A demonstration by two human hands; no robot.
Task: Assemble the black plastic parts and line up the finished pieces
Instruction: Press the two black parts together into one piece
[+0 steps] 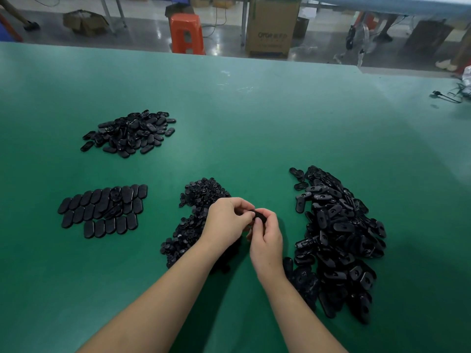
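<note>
Working a single black part (pixel 260 215) between both hands, held just above the green table (pixel 254 118). Left hand (pixel 226 221) has its fingers curled down onto the piece from the near-left; right hand (pixel 266 238) pinches it from below, thumb pressed against its face. Likely reason for the two-sided grip: one hand steadies the oval shell while the other seats a small insert, though the joint itself cannot be seen.

Landmark: the held part.
- Directly left of it and under the left wrist, a heap of small round pieces (pixel 196 220), close for quick picking.
- Right of it, a large heap of oval shells (pixel 336 240), also within easy reach.
- Well to the left, flat rows of ovals (pixel 102 210), laid side by side, probably the finished line-up; a few lie askew on top.
- Far left and beyond, a loose pile (pixel 132 133); finished or spare, cannot tell.

Hidden or unclear: fingers cover most of the held part; whether an insert is already in it is not visible. Left forearm covers part of the small-piece heap. Right heap's near edge falls into shadow.
</note>
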